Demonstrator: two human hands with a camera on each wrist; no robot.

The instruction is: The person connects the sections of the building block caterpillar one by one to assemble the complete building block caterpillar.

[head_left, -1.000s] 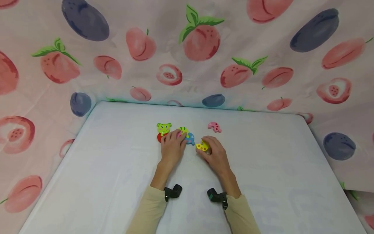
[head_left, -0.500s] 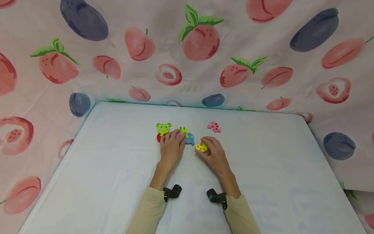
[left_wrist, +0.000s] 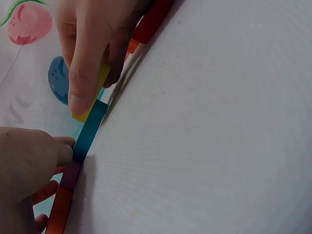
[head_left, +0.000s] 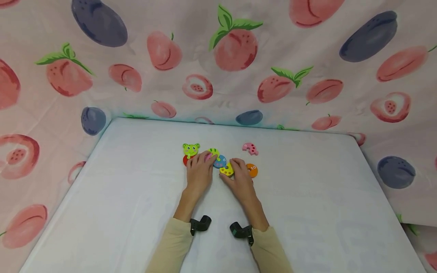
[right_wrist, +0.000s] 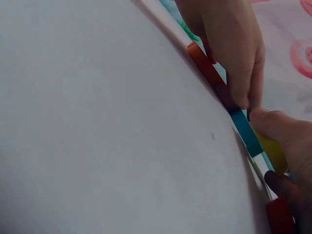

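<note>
A caterpillar puzzle lies far from me on the white table, with a green smiling head (head_left: 190, 148), a red piece (head_left: 186, 160), a green striped piece (head_left: 214, 152) and a blue piece (head_left: 220, 161). My left hand (head_left: 198, 172) covers part of this row and holds it between thumb and fingers; the pieces under the palm are hidden. With thumb and fingertips, my right hand (head_left: 242, 183) pinches a yellow spotted piece (head_left: 227, 170) right against the blue one. Whether the two interlock I cannot tell. In the left wrist view, the yellow piece (left_wrist: 103, 77) shows above a teal edge.
Behind my right hand lies a pink spotted piece (head_left: 250, 148). An orange piece (head_left: 252, 170) marked 10 sits just right of that hand. Fruit-print cloth (head_left: 232, 94) rises behind the white tabletop (head_left: 153, 208) and along its sides.
My right hand has moved left with the yellow piece, from apart to right against the blue piece. The orange piece has come into view. My left hand has stayed nearly still.
</note>
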